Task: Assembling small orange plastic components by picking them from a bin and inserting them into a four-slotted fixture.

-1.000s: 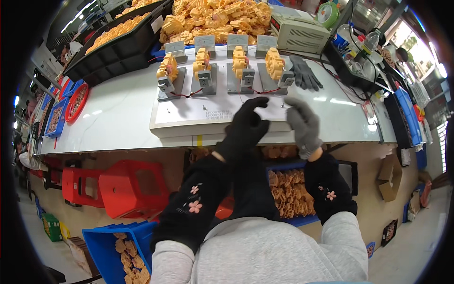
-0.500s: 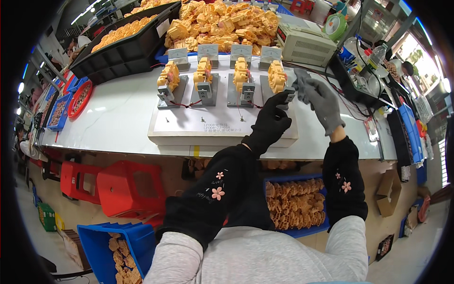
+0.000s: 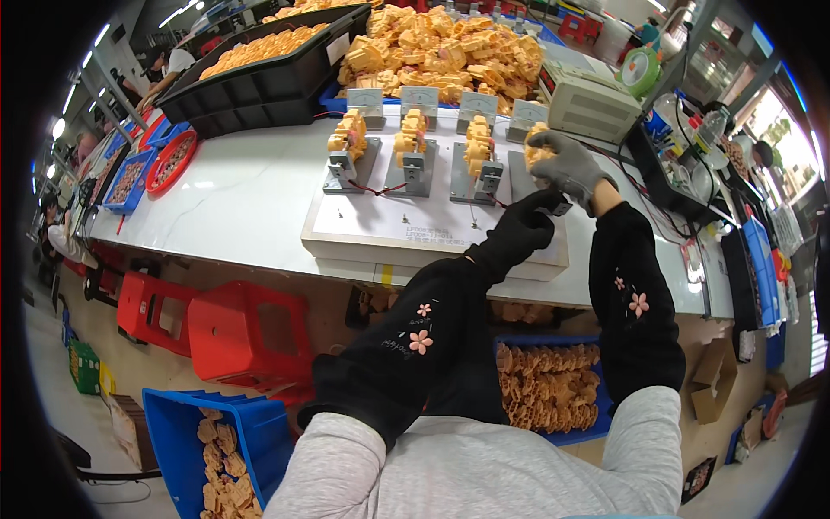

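Note:
My right hand [image 3: 575, 173], in a grey glove, has its fingers closed around a yellow plastic part [image 3: 538, 154] on the rightmost test fixture. The glove hides much of that part. My black-gloved left hand [image 3: 519, 232] is curled at the front of the same fixture, its fingertips on the small dark metal block [image 3: 558, 208]. To the left, three more yellow plastic parts [image 3: 478, 147] stand upright on grey metal fixtures [image 3: 413, 177]. Behind the fixtures is a row of analog meters [image 3: 419, 98]. All of this sits on a white board [image 3: 363, 227].
A heap of yellow parts [image 3: 441, 52] lies behind the meters, beside a black crate [image 3: 251, 99]. A beige instrument [image 3: 588, 99] stands at the back right. Red stools [image 3: 251, 333] and blue bins of parts [image 3: 216, 406] are below the table edge.
My right hand has moved left and closed on the yellow part at the rightmost fixture. My left hand stays at that fixture's front. The whole view has shifted, with the bench now farther right.

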